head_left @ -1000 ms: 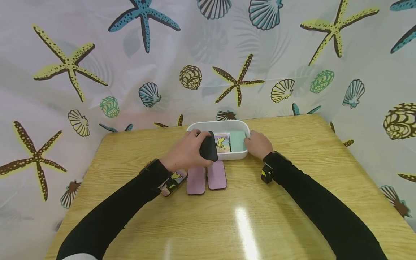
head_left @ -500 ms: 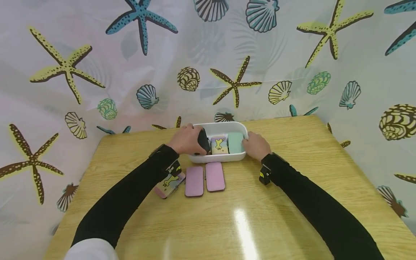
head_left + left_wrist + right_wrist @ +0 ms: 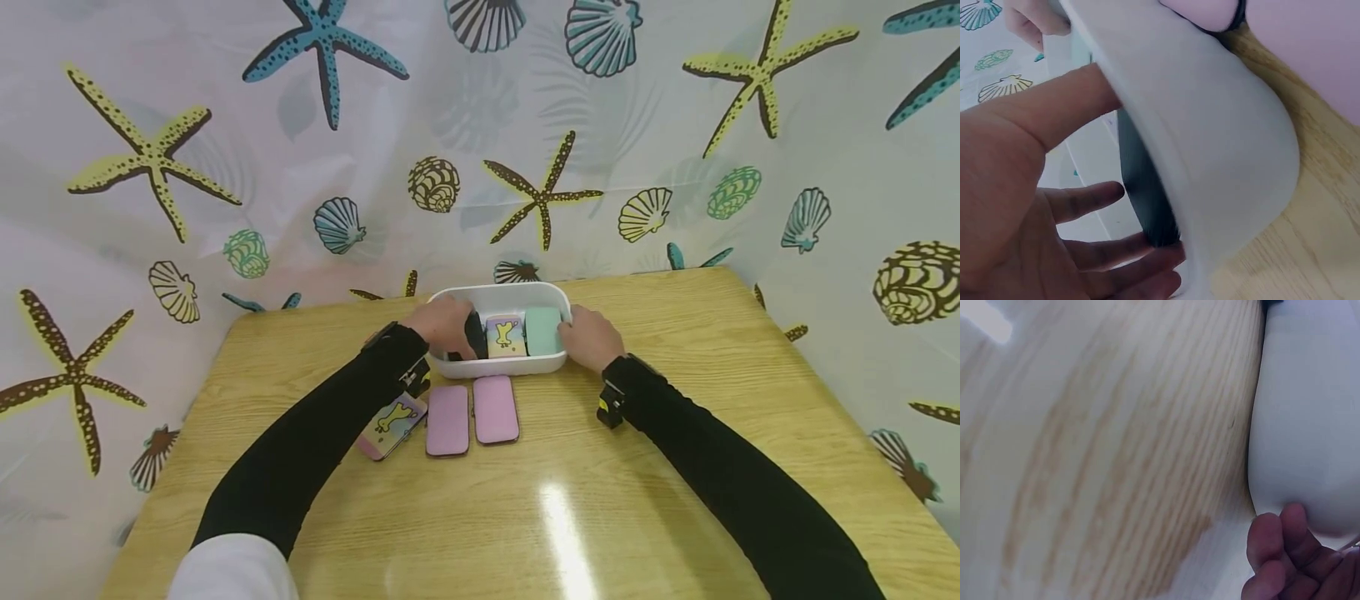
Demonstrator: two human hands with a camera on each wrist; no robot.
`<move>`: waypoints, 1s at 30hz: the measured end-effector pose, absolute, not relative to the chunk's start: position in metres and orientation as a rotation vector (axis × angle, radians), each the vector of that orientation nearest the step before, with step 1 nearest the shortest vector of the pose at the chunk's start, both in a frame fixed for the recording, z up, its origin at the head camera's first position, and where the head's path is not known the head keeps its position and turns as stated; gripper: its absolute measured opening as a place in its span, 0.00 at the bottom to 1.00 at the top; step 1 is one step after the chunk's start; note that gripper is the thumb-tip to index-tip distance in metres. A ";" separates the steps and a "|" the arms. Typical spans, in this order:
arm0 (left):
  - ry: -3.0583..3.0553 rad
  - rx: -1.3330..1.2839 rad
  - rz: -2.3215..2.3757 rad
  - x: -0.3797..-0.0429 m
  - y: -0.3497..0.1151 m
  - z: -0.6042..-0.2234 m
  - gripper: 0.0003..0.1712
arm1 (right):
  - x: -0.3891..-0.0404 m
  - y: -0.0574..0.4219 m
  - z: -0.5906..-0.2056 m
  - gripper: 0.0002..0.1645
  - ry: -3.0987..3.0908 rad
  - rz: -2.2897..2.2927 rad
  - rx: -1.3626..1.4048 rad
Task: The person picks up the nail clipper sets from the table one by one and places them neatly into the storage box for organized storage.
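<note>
A white oblong bin [image 3: 517,367] with rounded ends stands near the table's back edge. My left hand [image 3: 441,323] reaches into its left end and holds a dark flat case [image 3: 475,335] on edge; in the left wrist view, thumb and fingers lie on either side of the dark case [image 3: 1141,181], partly hidden by the bin's wall. Beside it in the bin are a case with a yellow cartoon figure [image 3: 506,336] and a mint-green case [image 3: 542,332]. My right hand [image 3: 592,340] grips the bin's right end, its fingers [image 3: 1264,540] curled against the outer wall.
In front of the bin, two pink flat cases [image 3: 447,421] lie side by side on the wooden table [image 3: 637,517]. A cartoon-printed case [image 3: 392,427] lies askew to their left, partly under the left forearm. A sea-pattern cloth [image 3: 465,108] hangs behind the table.
My left hand has lowered the dark case from above the bin into its left end. The right hand has kept its grip on the bin. The head view has shifted slightly.
</note>
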State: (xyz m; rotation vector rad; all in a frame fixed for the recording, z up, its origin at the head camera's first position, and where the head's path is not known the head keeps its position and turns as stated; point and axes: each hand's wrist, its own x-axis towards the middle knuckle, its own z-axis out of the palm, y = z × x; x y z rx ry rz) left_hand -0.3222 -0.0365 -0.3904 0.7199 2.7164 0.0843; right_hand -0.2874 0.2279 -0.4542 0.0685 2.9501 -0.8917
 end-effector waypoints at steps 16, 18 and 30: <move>2.687 0.687 0.215 -0.324 -0.033 -0.397 0.41 | -0.286 0.228 -0.453 0.23 2.961 -0.900 0.064; 2.694 0.674 0.216 -0.323 -0.030 -0.398 0.41 | -0.285 0.229 -0.454 0.23 2.959 -0.898 0.069; 2.678 0.691 0.251 -0.325 -0.035 -0.401 0.41 | -0.288 0.227 -0.456 0.23 2.969 -0.885 0.075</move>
